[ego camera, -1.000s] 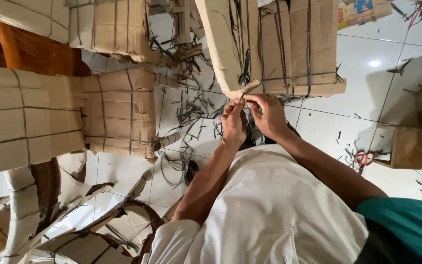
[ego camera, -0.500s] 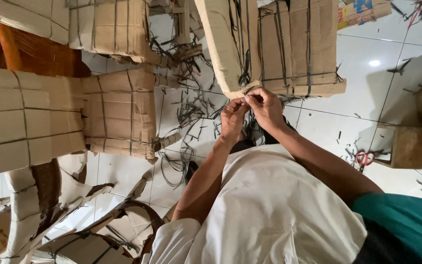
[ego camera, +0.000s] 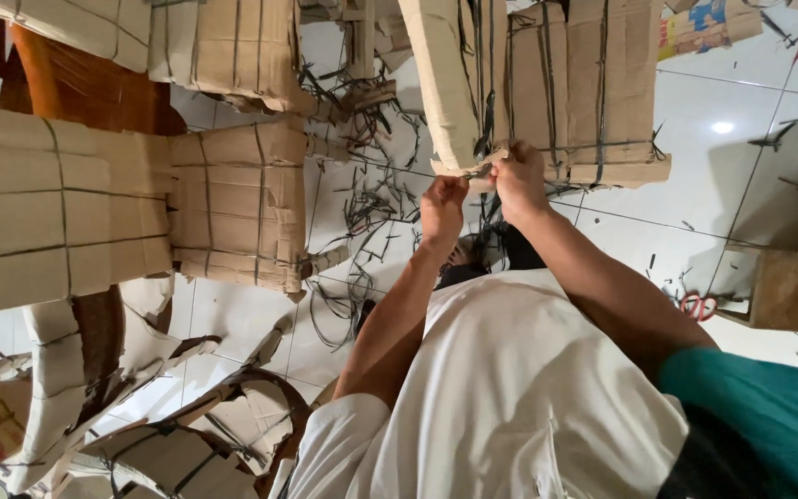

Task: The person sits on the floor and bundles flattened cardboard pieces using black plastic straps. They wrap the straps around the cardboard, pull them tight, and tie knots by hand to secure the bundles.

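A large cardboard-wrapped piece (ego camera: 547, 83), bound with black straps, stands on the white tiled floor in front of me. My left hand (ego camera: 442, 208) and my right hand (ego camera: 517, 180) meet at its lower corner. Both are closed there, pinching a thin black strap (ego camera: 484, 148) against the torn cardboard edge. My left arm comes out of a white sleeve, my right arm out of a teal one. White cloth (ego camera: 510, 397) fills the lower middle of the view.
More strapped cardboard bundles (ego camera: 223, 203) and wrapped curved wooden furniture parts (ego camera: 76, 370) crowd the left. Cut black strap pieces (ego camera: 371, 203) litter the tiles. Red-handled scissors (ego camera: 695, 305) lie next to a small cardboard box (ego camera: 782, 286) on the right.
Both hands stay at the same corner of the wrapped piece; the fingers have shifted only slightly on the strap.
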